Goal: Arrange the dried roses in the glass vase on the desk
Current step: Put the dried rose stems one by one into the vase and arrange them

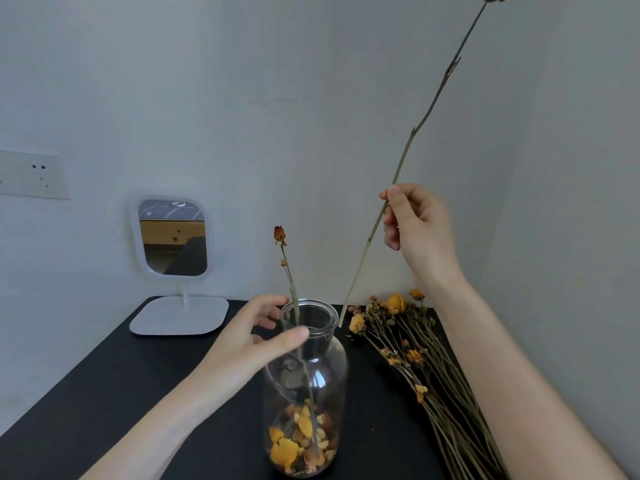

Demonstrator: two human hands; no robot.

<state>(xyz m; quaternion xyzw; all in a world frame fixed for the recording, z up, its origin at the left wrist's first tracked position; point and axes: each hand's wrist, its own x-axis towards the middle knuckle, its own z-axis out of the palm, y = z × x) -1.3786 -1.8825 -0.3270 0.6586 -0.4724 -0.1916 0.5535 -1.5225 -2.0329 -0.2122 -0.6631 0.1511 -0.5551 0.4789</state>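
glass vase stands on the black desk, near the middle and toward its front. loose orange petals lie heaped in its bottom. one short rose stands in it, leaning on the left of the rim with its bud well above the mouth.

left hand grips the vase neck: thumb across the near side, fingers curled round the far side just under the rim.

right hand is raised, to the right of the vase and above it. thumb and fingertips pinch a long stem low on its length. the stem slants up to the right and its head is cut by the top frame edge. its cut end hangs just right of the rim, outside the mouth, apart from the glass.

edges: the desk's back edge meets the wall, and its left edge runs down to the lower left. a bundle of dried roses lies along the right side, heads toward the wall, stems running off the bottom right. a narrow dark strip separates the bundle from the vase. a wider stretch of dark top lies between the vase and the white mirror, whose base sits at the back left corner.

room: pale wall behind and to the right, a wall socket far left.
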